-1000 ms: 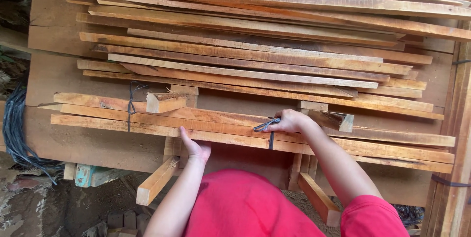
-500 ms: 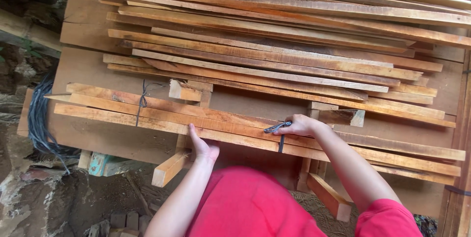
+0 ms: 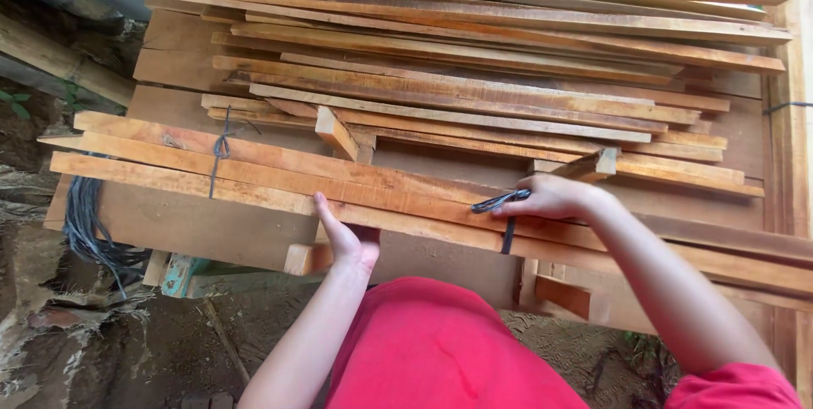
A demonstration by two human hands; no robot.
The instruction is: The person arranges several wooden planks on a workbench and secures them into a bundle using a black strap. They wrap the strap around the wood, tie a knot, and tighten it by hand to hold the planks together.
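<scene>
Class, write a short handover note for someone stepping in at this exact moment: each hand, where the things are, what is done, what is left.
Left hand: open, palm against the near edge of the long planks, holding nothing.
Right hand: fingers pinched on a dark strap that crosses the same planks and hangs over their front edge.
Things: the planks lie at the front of the wood stack; a dark tie is already knotted round them near their left end.
Done: left-end tie.
Left: the strap at the right hand looks not yet fastened.
</scene>
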